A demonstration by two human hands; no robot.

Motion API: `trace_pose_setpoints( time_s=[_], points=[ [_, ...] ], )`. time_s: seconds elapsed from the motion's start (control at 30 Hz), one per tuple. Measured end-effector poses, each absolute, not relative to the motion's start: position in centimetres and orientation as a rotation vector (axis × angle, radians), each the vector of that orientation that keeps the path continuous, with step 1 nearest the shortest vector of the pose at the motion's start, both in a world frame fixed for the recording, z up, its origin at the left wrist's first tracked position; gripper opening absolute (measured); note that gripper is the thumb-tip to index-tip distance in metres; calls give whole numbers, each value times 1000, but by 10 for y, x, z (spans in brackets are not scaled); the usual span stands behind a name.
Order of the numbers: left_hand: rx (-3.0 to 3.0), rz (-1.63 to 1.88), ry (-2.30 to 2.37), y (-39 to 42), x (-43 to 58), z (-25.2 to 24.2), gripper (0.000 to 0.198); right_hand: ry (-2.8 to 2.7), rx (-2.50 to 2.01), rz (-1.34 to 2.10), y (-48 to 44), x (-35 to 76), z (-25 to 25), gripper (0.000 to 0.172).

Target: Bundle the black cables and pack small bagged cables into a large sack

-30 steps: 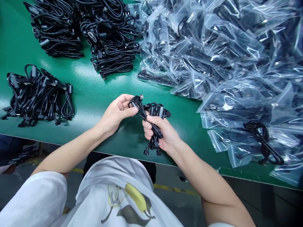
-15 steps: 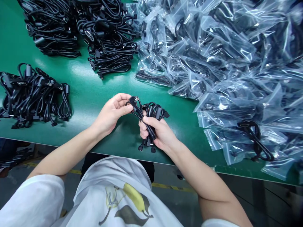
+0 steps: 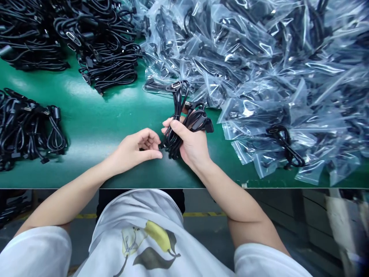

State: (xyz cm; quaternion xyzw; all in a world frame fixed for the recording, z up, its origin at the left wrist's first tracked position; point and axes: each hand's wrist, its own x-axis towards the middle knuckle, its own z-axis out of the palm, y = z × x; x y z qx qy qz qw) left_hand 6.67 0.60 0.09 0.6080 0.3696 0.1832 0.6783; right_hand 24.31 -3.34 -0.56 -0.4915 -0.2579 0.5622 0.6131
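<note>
My right hand (image 3: pixel 190 146) is closed around a bundle of black cables (image 3: pixel 180 111) and holds it upright just above the green table (image 3: pixel 100 119). Connector ends stick up above the fist, and one plug (image 3: pixel 175 85) stands highest. My left hand (image 3: pixel 135 149) lies to the left with its fingers curled. Its thumb and fingertips pinch at the bundle's lower ends (image 3: pixel 164 146), right beside the right fist.
Piles of loose black cables lie at the left (image 3: pixel 29 127), the far left back (image 3: pixel 25 42) and the back middle (image 3: pixel 106 54). A big heap of clear plastic bags with cables (image 3: pixel 259 57) fills the right. One bare cable (image 3: pixel 284 144) lies on the bags. The table's near edge (image 3: pixel 259 187) runs in front of me.
My right hand has raised and turned the bundle so it stands upright. My left hand let go of the top loop and dropped to the bundle's lower ends. The view shifted right.
</note>
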Motion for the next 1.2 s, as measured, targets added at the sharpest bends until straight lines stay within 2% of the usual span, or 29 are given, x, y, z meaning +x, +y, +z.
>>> trace_pose_setpoints(
  time_s=[0.13,0.3,0.53,0.7,0.87,1.1,1.2],
  points=[
    [1561,451,890,2,70,-2,28,-601,-1093,1308,-37,240,-6,19],
    [1632,423,895,3,70,-6,18,-652,-1137,1312,-39,240,-5,24],
    [1603,430,865,4,70,-10,18,-782,-1100,1278,-42,243,-2,21],
    [1645,401,852,4,71,-10,17,-597,-1065,1394,-39,243,2,28],
    [1696,359,825,0,71,-4,11,-293,-1062,1551,-38,250,4,46],
    [1332,362,680,-5,53,-2,18,-299,-1107,1597,-34,234,14,52],
    [1202,406,679,-15,42,-1,24,-407,-1024,1595,-38,220,19,49]
  ],
)
